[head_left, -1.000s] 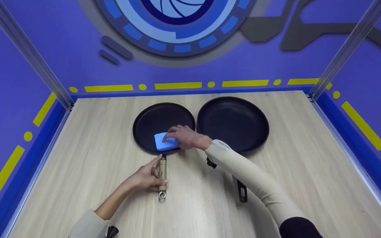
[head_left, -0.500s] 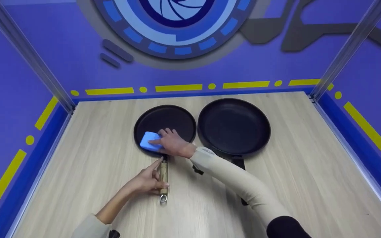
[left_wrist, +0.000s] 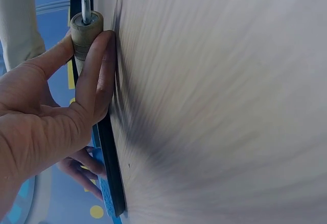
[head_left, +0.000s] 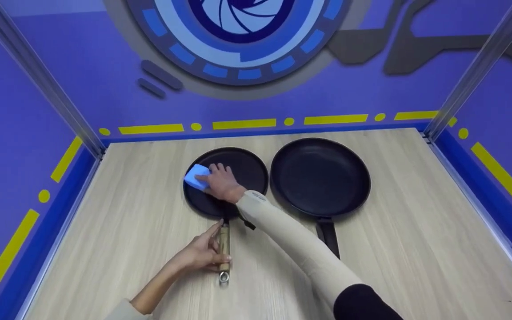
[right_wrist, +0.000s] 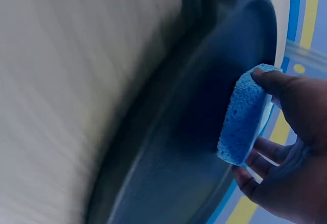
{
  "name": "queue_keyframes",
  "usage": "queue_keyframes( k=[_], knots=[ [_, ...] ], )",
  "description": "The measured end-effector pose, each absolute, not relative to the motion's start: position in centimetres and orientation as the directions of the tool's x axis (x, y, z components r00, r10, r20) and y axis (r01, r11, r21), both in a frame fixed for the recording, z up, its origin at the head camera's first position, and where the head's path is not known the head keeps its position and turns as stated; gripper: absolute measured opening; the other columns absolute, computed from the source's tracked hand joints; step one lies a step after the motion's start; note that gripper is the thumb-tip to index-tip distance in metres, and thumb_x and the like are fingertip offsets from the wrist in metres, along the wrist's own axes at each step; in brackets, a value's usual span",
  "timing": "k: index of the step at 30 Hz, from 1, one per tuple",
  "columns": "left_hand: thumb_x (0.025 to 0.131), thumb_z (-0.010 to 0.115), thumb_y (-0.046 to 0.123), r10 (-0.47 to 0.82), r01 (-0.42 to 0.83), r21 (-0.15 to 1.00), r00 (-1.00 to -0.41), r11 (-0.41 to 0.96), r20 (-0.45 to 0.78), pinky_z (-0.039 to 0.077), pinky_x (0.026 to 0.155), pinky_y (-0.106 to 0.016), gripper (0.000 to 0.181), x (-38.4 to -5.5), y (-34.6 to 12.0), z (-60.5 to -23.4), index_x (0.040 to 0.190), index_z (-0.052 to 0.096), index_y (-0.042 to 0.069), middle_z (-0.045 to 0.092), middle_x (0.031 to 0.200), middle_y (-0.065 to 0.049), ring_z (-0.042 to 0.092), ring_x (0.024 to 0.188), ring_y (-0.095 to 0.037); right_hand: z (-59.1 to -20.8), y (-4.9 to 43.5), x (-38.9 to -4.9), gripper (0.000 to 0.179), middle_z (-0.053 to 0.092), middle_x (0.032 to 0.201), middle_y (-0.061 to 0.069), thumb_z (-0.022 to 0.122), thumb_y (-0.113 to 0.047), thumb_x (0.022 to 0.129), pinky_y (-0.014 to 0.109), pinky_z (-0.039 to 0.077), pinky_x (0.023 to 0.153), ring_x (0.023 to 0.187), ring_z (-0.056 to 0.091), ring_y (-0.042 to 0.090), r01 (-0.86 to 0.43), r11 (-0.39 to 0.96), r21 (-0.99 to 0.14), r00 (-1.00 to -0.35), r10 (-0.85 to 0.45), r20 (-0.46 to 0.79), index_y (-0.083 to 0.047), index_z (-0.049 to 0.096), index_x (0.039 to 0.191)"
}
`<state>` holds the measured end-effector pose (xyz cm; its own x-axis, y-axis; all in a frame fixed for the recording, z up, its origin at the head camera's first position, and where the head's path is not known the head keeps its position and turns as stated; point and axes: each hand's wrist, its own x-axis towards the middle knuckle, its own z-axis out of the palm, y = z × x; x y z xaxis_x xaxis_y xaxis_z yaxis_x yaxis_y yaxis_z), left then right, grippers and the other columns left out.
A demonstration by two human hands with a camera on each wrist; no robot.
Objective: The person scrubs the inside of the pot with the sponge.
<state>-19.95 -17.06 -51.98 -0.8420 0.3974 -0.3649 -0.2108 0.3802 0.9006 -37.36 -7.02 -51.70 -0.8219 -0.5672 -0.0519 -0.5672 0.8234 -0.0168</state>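
A flat, shallow black frying pan (head_left: 242,164) lies on the table with its wooden handle (head_left: 224,249) toward me. My left hand (head_left: 200,253) grips that handle, thumb and fingers on either side of it; in the left wrist view the handle's end (left_wrist: 87,30) has a metal ring. My right hand (head_left: 222,181) holds a light blue sponge (head_left: 197,177) against the left part of the pan's inner surface. In the right wrist view the porous sponge (right_wrist: 245,117) stands between thumb and fingers, its edge on the dark pan surface.
A larger, deeper black frying pan (head_left: 320,178) sits right beside the first one, its black handle (head_left: 329,238) partly behind my right sleeve (head_left: 296,240). The wooden tabletop (head_left: 118,213) is bounded by blue panels (head_left: 82,89) at the back and sides.
My right hand has slid the sponge left across the pan, then away from me along its left side. The left hand keeps its grip on the handle. The head view has shifted slightly.
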Motion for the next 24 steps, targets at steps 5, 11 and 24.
queue_keyframes(
  k=[5,11,24],
  knots=[
    [0.075,0.079,0.006,0.398,-0.220,0.905,-0.842,0.365,-0.365,0.060,0.058,-0.033,0.104,-20.1,-17.1,-52.0,0.153,0.010,0.012,0.050,0.086,-0.009,0.057,0.064,-0.010,-52.3,-7.1,-39.0,0.051,0.044,0.136,0.010,0.049,-0.047,0.097,0.043,0.042,0.101,0.120,0.041,0.028,-0.487,0.873,-0.019,-0.873,-0.487,-0.018,-0.043,0.034,0.145],
    [0.077,0.079,0.011,0.404,-0.175,0.893,-0.844,0.414,-0.352,0.059,0.058,-0.031,0.103,-20.0,-17.1,-51.9,0.153,0.010,0.012,0.052,0.090,-0.012,0.056,0.068,-0.011,-52.9,-6.1,-40.4,0.049,0.044,0.134,0.011,0.048,-0.049,0.096,0.042,0.041,0.100,0.120,0.041,0.030,-0.387,0.922,-0.032,-0.922,-0.387,0.014,-0.041,0.037,0.144],
    [0.077,0.079,0.010,0.374,-0.213,0.888,-0.848,0.407,-0.375,0.060,0.060,-0.033,0.100,-19.9,-17.1,-51.7,0.153,0.014,0.013,0.049,0.090,-0.010,0.052,0.064,-0.009,-51.6,-1.3,-41.1,0.043,0.050,0.127,0.018,0.054,-0.041,0.095,0.048,0.037,0.102,0.119,0.045,0.036,-0.294,0.953,-0.068,-0.955,-0.295,-0.001,-0.032,0.050,0.137]
  ],
)
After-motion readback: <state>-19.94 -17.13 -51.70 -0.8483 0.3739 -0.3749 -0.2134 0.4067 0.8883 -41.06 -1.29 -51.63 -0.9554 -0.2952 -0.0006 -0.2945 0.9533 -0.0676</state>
